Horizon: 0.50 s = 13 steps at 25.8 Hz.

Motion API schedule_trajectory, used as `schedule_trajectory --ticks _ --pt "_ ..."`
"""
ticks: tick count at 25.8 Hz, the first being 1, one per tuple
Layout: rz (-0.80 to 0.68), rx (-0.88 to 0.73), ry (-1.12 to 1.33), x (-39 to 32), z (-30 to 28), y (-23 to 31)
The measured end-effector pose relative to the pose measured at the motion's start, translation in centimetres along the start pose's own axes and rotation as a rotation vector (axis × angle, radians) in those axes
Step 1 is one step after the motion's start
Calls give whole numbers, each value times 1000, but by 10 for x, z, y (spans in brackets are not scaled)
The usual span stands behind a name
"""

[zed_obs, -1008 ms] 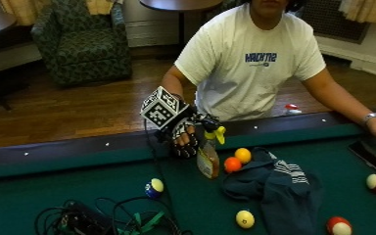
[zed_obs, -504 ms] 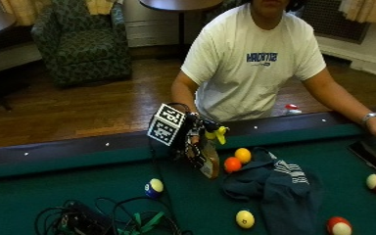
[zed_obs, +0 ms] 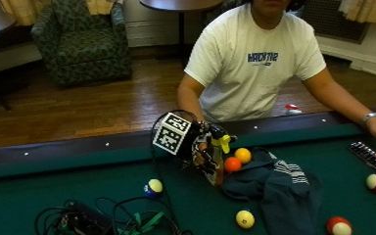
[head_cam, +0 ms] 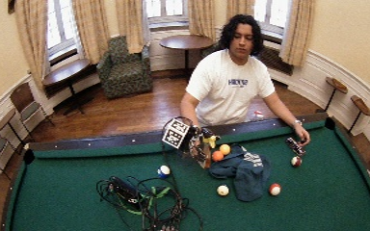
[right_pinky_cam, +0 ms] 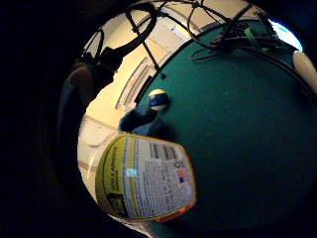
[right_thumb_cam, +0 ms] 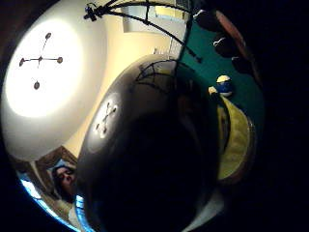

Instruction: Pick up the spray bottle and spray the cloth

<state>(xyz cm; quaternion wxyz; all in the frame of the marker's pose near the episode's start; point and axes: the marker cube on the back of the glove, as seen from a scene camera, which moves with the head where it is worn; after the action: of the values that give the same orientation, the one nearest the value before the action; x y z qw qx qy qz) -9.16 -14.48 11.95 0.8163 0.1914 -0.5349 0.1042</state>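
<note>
Spray bottle point(zed_obs: 217, 161) | gripped by right hand point(zed_obs: 203, 155) | beside cloth point(zed_obs: 276, 183)

the person's white t-shirt point(zed_obs: 253, 73) bears a short dark blue word across the chest, its letters too blurred to read for sure. the spray bottle point(right_pinky_cam: 146, 178) carries a yellow and white back label with a barcode and blocks of fine print, none of it legible.
</note>
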Motion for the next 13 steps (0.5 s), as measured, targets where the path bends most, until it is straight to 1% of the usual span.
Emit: schedule_trajectory --ticks 6,13 --pt "17 8 23 1 6 -17" --pt "26 -18 7 -6 8 -23"
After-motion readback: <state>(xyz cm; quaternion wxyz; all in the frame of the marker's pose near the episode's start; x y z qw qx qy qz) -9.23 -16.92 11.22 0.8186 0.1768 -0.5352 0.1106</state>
